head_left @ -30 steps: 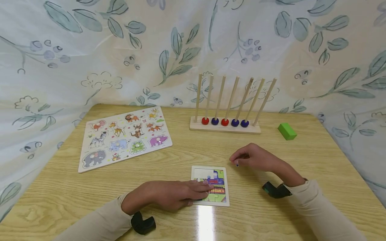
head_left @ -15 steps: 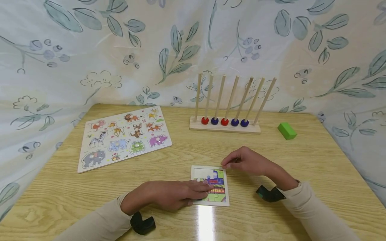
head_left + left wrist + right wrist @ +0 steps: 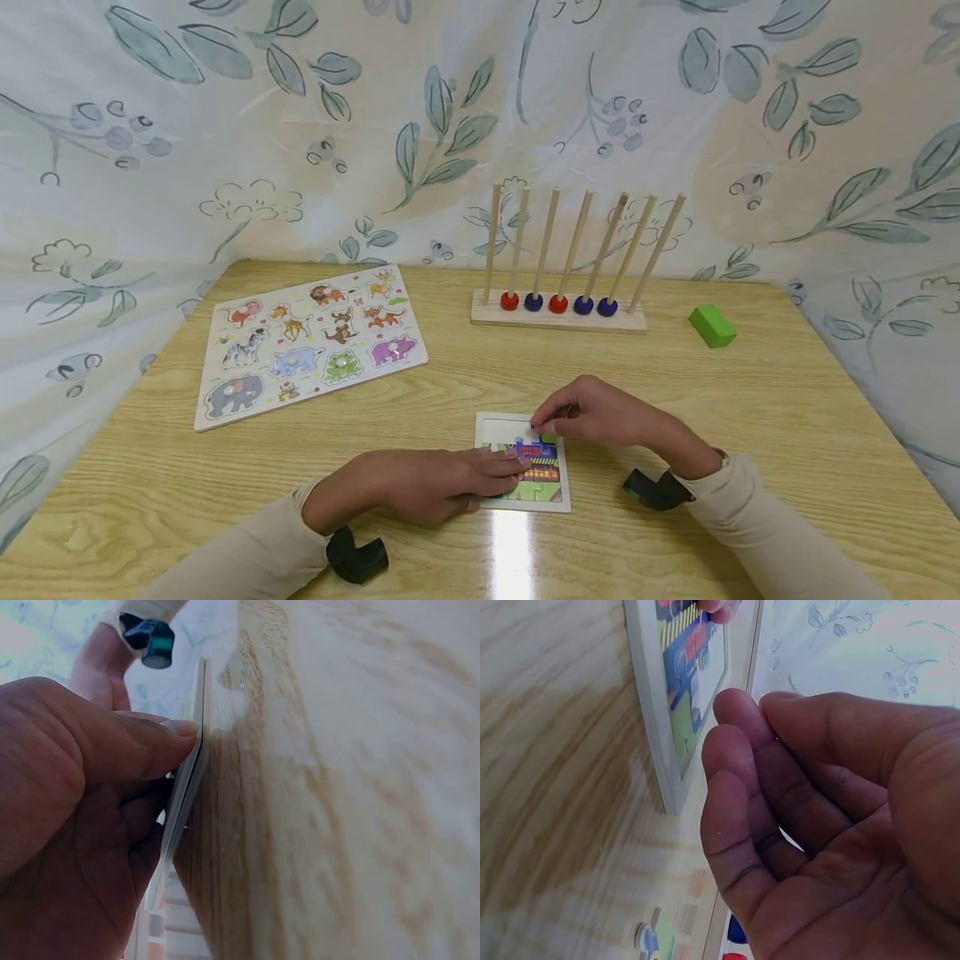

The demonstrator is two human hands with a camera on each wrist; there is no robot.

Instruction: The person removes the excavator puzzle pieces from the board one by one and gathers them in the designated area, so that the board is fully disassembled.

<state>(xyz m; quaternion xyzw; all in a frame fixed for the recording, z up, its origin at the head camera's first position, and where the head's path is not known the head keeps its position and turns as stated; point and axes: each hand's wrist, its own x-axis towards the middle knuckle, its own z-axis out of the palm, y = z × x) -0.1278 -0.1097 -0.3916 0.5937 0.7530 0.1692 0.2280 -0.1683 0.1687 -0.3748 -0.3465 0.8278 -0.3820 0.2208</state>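
Note:
In the head view a small framed jigsaw puzzle lies flat, with bare white tray showing at its upper left. Across its left side rests my left hand, fingers extended over the pieces; the left wrist view has its thumb at the frame's edge. My right hand hovers at the puzzle's upper right corner, fingers bent and fingertips over the blue piece there. Thumb and index tips meet in the right wrist view; I cannot tell whether anything is between them. A loose puzzle piece lies on the table beside the frame.
An animal peg puzzle board lies at the back left. Behind the jigsaw stands a wooden rod stand with red and blue beads on upright pegs. A green block is at the right. A patterned cloth hangs behind the table.
My right hand has moved left and slightly down, from the table beside the puzzle to over its upper right corner. My left hand has stayed on the puzzle.

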